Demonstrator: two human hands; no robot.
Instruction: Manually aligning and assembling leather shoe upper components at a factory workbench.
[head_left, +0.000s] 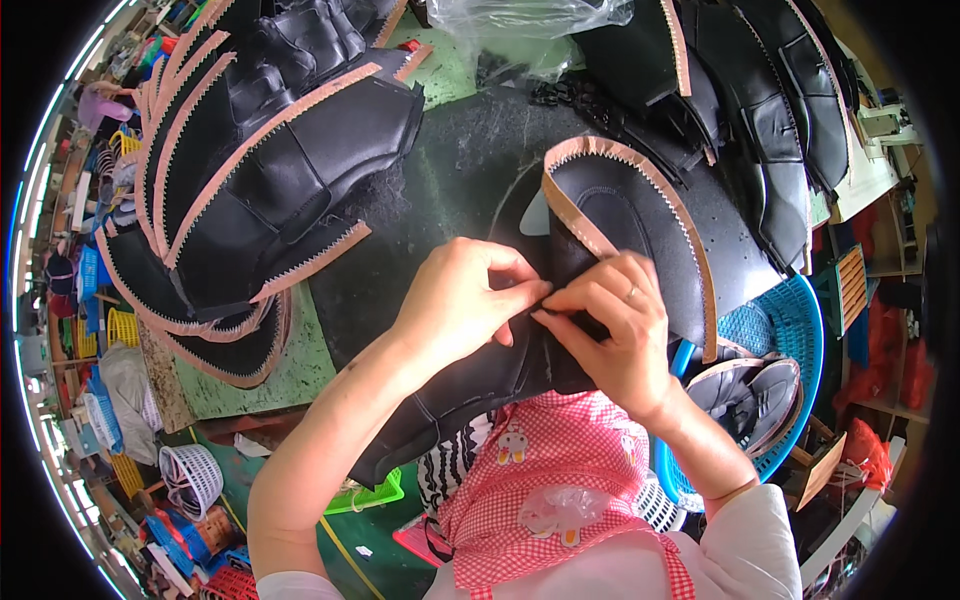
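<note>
A black leather shoe upper, edged with a tan saw-toothed strip, lies curved over the dark work mat and hangs over the near edge of the bench. My left hand pinches its dark edge between thumb and fingertips. Close beside it, almost touching, my right hand also pinches that edge; a ring is on one finger. Whatever small part lies between the fingertips is too hidden to make out. Just beyond the hands, a pale flat piece shows by the upper's fold.
Stacked black uppers with tan edging fill the left of the bench; more uppers lie at the far right. Clear plastic film sits at the back. A blue basket holding uppers stands low at the right, and a green basket below the bench.
</note>
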